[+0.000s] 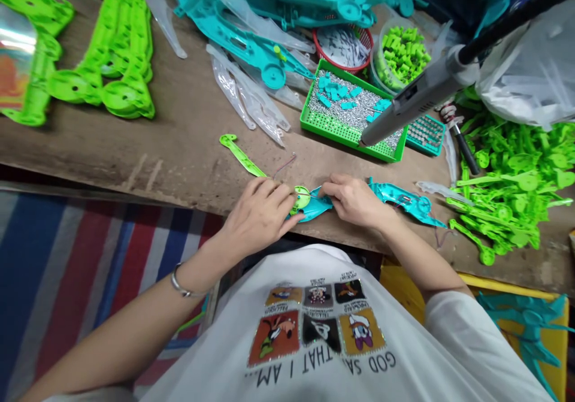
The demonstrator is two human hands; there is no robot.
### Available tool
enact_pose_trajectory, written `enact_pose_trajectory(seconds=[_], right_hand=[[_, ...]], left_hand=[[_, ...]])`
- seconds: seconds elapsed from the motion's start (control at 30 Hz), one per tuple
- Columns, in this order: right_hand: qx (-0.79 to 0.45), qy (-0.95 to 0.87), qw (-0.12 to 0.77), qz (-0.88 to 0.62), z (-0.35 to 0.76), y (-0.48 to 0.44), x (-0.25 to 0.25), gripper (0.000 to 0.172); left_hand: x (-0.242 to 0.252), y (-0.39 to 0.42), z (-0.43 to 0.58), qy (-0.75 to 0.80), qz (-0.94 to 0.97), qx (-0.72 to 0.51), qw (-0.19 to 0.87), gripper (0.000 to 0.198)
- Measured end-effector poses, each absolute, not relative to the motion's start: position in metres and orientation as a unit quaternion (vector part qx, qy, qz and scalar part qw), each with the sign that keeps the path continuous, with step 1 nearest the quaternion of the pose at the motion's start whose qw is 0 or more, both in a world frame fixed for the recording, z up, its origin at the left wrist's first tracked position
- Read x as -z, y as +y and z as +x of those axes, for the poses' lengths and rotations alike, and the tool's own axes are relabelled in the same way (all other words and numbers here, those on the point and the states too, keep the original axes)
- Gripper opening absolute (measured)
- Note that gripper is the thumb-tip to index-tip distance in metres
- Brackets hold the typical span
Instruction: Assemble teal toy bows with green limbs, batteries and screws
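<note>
At the table's front edge lies a long turquoise plastic shell (317, 208), with a lime-green plastic arm (242, 157) set across its left part. The green arm's round end (302, 196) shows between my hands. My left hand (263, 213) is closed over the joint, fingers on the green arm and thumb along the shell's near edge. My right hand (353, 201) pinches the shell near its middle; its fingertips hide what else they hold, if anything. A thin wire (285, 163) sticks out beyond my left fingers. The shell's right part (402, 201) carries small metal pieces and wire.
Beyond my hands stands a green basket (354, 141) of small screws and turquoise pieces. A grey electric screwdriver (413, 99) hangs over it. Lime-green parts heap at the right (507, 192); more green parts (126, 60) lie left. Clear plastic pieces (249, 93) and turquoise shells (242, 36) lie behind.
</note>
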State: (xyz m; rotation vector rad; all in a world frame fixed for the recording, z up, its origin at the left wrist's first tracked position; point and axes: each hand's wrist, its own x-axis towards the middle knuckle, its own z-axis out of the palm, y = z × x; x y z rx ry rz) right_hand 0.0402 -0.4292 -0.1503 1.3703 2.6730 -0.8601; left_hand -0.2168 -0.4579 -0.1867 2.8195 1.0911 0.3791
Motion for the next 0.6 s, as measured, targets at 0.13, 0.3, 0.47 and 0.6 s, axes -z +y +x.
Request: enact_pose_trajectory(seconds=[0.13, 0.3, 0.47, 0.6], right_hand=[[0.246, 0.866, 0.011, 0.436, 0.039, -0.432, 0.152, 0.032], [0.236, 0.873, -0.002, 0.426, 0.041, -0.432, 0.154, 0.033], [0.252, 0.873, -0.020, 0.417, 0.043, -0.431, 0.155, 0.026], [0.247, 0.873, -0.036, 0.419, 0.044, -0.432, 0.160, 0.022]], left_hand=[[0.185, -0.458, -0.218, 0.366, 0.917, -0.140, 0.068, 0.038], [0.173, -0.467, -0.207, 0.382, 0.916, -0.094, 0.076, 0.049], [0.159, -0.474, -0.189, 0.415, 0.908, -0.034, 0.052, 0.047], [0.157, -0.476, -0.183, 0.435, 0.898, -0.020, 0.066, 0.052]])
